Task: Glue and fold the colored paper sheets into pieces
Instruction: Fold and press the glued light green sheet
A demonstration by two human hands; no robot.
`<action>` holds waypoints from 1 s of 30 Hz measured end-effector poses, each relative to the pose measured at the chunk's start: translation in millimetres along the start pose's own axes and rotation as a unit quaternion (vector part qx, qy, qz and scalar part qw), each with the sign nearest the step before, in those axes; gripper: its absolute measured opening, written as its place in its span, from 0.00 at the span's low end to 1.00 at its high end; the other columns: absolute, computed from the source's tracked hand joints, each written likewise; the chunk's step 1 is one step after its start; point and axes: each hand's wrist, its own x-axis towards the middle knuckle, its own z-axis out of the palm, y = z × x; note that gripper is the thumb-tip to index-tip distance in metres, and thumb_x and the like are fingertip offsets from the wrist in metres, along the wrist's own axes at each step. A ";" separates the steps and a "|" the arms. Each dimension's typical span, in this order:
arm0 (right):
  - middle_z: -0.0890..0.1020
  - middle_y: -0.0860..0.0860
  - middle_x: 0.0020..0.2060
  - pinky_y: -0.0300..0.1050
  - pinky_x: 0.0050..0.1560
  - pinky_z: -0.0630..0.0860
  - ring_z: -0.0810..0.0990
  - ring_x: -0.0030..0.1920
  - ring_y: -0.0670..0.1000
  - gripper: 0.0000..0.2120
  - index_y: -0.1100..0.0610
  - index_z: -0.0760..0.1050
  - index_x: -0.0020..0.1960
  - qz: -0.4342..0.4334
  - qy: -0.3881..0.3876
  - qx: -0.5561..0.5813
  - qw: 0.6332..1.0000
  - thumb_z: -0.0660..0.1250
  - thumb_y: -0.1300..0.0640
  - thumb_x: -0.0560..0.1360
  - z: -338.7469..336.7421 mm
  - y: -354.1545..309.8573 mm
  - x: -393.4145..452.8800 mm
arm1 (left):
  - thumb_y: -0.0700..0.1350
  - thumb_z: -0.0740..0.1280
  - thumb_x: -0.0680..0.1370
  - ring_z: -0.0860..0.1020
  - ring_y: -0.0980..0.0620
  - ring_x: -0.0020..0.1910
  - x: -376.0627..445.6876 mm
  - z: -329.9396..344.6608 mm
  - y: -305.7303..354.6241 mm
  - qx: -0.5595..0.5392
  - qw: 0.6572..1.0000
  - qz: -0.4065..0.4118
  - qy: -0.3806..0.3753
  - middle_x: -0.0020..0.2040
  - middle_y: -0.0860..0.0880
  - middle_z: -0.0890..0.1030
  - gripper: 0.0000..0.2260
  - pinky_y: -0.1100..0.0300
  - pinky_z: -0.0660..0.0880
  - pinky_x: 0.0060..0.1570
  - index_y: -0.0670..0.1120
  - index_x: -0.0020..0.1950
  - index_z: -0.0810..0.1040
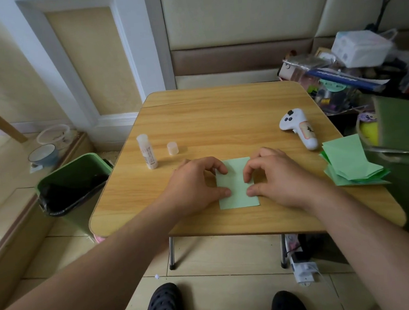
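Fingertips [224, 170] of both curled hands, left hand [196, 185] and right hand [281, 175], pinch the green paper [236, 184] at frame centre on the table [220, 119]

A home room: padded bench [239, 56], pet bowls [43, 155], cluttered belongings [353, 69].
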 end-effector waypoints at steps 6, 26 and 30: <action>0.71 0.41 0.45 0.58 0.63 0.71 0.68 0.57 0.48 0.10 0.42 0.76 0.40 -0.005 0.034 0.007 0.999 0.77 0.43 0.73 17.8 -8.5 4.7 | 0.62 0.80 0.66 0.72 0.53 0.55 1.7 5.8 4.4 0.020 1.000 0.003 0.021 0.45 0.64 0.76 0.20 0.48 0.72 0.60 0.66 0.52 0.73; 0.76 0.43 0.54 0.50 0.57 0.77 0.76 0.52 0.45 0.33 0.31 0.67 0.68 0.035 0.050 0.093 0.994 0.77 0.56 0.74 6.3 -9.6 0.6 | 0.50 0.77 0.69 0.77 0.53 0.57 3.3 -2.9 0.7 -0.042 0.999 -0.008 0.008 0.50 0.63 0.81 0.39 0.47 0.74 0.63 0.69 0.74 0.62; 0.75 0.41 0.54 0.52 0.62 0.75 0.75 0.58 0.48 0.31 0.33 0.68 0.69 0.013 0.056 0.083 0.995 0.78 0.54 0.74 18.2 -17.4 3.5 | 0.59 0.78 0.66 0.78 0.52 0.54 4.7 6.9 8.2 -0.026 0.999 0.013 0.024 0.49 0.60 0.80 0.39 0.46 0.75 0.60 0.67 0.74 0.63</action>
